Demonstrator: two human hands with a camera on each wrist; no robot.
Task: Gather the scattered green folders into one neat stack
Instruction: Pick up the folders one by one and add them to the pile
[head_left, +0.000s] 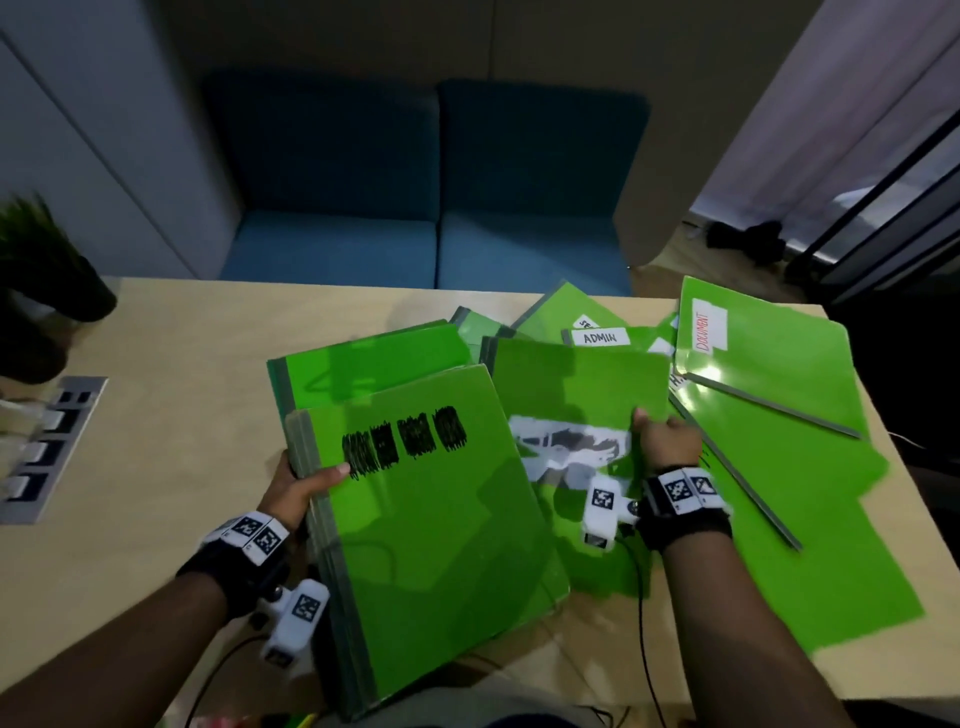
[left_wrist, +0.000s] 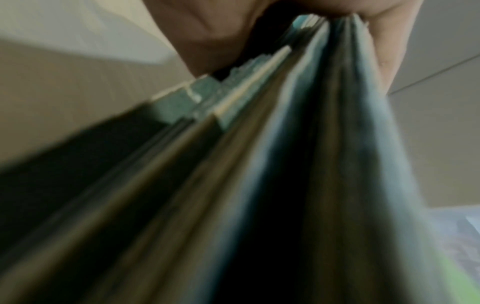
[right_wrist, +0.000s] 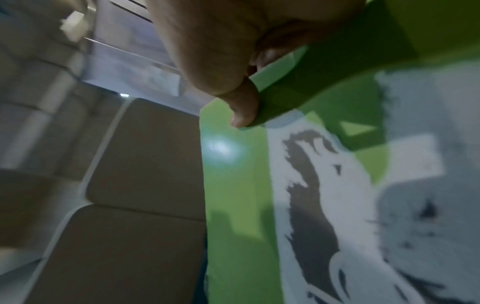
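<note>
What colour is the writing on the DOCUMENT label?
Red, on the white DOCUMENT label of the far-right green folder. Head view shows it best.

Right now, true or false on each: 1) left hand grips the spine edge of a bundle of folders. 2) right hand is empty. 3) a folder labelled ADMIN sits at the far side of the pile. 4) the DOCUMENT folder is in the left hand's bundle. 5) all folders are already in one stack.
1) The left hand grips the spine edge of the bundle of folders. True.
2) False: the right hand pinches the folder with the torn white patch.
3) The ADMIN folder lies at the far side. True.
4) False: the DOCUMENT folder lies on the table, to the right.
5) False: several are still spread out.
</note>
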